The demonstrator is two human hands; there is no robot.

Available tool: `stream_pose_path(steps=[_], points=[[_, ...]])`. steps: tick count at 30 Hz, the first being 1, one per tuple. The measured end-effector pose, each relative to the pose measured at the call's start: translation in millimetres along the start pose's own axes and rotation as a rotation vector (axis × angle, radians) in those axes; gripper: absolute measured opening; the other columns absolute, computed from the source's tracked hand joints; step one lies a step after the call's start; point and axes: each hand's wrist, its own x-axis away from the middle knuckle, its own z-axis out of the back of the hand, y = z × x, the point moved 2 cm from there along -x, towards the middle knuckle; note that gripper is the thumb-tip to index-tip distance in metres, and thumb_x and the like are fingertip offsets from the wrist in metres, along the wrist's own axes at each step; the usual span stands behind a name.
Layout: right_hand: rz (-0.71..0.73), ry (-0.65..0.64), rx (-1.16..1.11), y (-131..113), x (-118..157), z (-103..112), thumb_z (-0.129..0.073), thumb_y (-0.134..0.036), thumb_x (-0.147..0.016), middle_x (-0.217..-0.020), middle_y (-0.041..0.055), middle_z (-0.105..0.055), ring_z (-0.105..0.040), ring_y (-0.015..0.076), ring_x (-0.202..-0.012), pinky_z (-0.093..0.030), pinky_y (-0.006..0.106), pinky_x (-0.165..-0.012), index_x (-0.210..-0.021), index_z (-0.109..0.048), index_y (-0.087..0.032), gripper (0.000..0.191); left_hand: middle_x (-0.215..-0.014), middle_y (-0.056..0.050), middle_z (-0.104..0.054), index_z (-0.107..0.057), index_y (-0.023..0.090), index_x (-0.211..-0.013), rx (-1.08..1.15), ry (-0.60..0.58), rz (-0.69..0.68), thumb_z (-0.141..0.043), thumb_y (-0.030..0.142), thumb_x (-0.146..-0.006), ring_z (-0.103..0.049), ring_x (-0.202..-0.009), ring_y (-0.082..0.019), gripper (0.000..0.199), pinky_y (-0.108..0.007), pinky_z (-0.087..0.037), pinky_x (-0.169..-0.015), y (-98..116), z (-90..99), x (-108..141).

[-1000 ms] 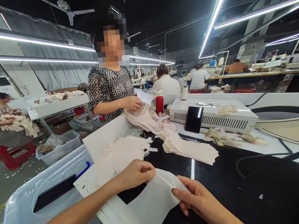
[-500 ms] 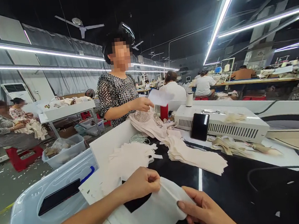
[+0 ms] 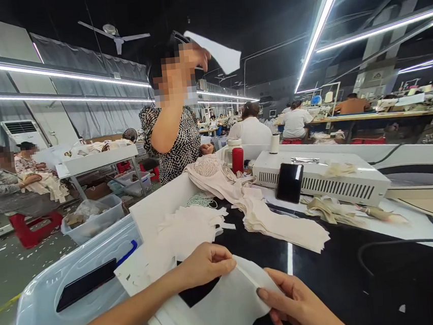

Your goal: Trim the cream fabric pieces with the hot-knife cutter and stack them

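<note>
A white sheet, thin like fabric or paper (image 3: 230, 304), hangs between my two hands over the near edge of the black work surface (image 3: 349, 272). My left hand (image 3: 207, 263) pinches its upper edge between thumb and fingers. On the other side, my right hand (image 3: 287, 299) grips the sheet's right edge, thumb on top and fingers beneath. Just beyond my left hand lies a pile of cream fabric pieces (image 3: 190, 229). Farther to the right, a stack of cream cut pieces (image 3: 284, 227) spreads over the black surface.
A black phone (image 3: 290, 182) leans on a white vented machine (image 3: 328, 177). Another dark phone (image 3: 86, 285) lies on a pale blue plastic bin lid (image 3: 41, 292) at left. Across the table stands a co-worker (image 3: 171, 136) holding a white piece. A red bottle (image 3: 237, 159) stands nearby.
The co-worker has raised a hand with the white piece from table height to head level. My hands have barely moved; my left fingers have shifted slightly along the sheet's edge.
</note>
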Motion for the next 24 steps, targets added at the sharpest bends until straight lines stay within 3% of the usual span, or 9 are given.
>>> stream_pose_path(steps=[10,24], points=[[0.020,-0.012,-0.022,-0.1,-0.5,-1.1,-0.085,-0.065,-0.075,-0.068,-0.0039,-0.054,-0.044,0.0082,-0.056,-0.042,0.023,-0.055,-0.089,-0.071,-0.017,0.052,-0.063,0.006,-0.042,-0.053,0.018,-0.072,-0.073,0.015,-0.013,-0.058,0.034,-0.083,-0.033,-0.061,-0.010,0.021,-0.025,-0.024,-0.055,1.3,-0.2,-0.9],[0.010,-0.065,0.002,3.3,-1.2,0.7,-0.083,-0.065,-0.077,-0.072,-0.0024,-0.056,-0.048,0.0087,-0.060,-0.045,0.023,-0.057,-0.086,-0.069,-0.018,0.050,-0.061,0.007,-0.035,-0.042,0.019,-0.065,-0.124,0.033,-0.062,-0.054,0.024,-0.077,-0.028,-0.060,-0.009,0.017,-0.027,-0.021,-0.053,-2.1,-3.5,-2.2]])
